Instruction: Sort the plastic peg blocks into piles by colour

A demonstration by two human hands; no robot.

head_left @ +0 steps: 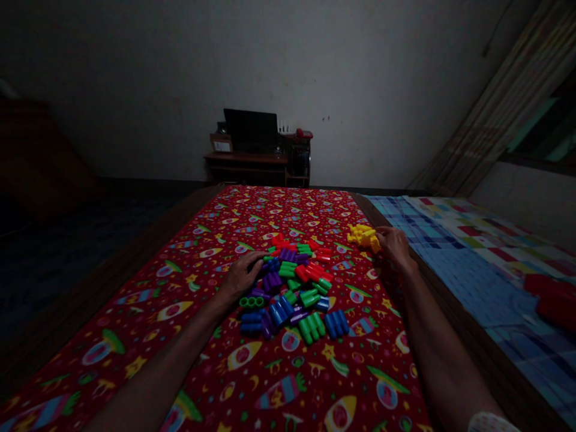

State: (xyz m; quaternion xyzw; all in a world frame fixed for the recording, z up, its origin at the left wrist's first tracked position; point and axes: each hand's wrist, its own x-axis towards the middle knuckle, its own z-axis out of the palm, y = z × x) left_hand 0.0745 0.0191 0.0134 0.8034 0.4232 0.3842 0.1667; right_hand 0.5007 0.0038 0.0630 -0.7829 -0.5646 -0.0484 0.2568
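A mixed pile of plastic toy blocks, shaped like joined tubes, lies on the red cloth: green blocks (311, 327), blue blocks (281, 310), purple blocks (272, 281) and red blocks (314, 273). My left hand (245, 273) rests at the pile's left edge, thumb and fingers apart beside a dark blue block (272, 263). To the right, a separate cluster of yellow blocks (362, 236) sits near the cloth's edge. My right hand (394, 245) has its fingers closed against the right-hand yellow block of that cluster; its fingertips are partly hidden.
The red patterned cloth (180, 354) covers the surface before me, with a brown border (450, 336). Right of it lies a blue checked sheet (432, 258). A desk (245, 158) with a monitor (251, 129) stands against the far wall. A curtain (490, 114) hangs at right.
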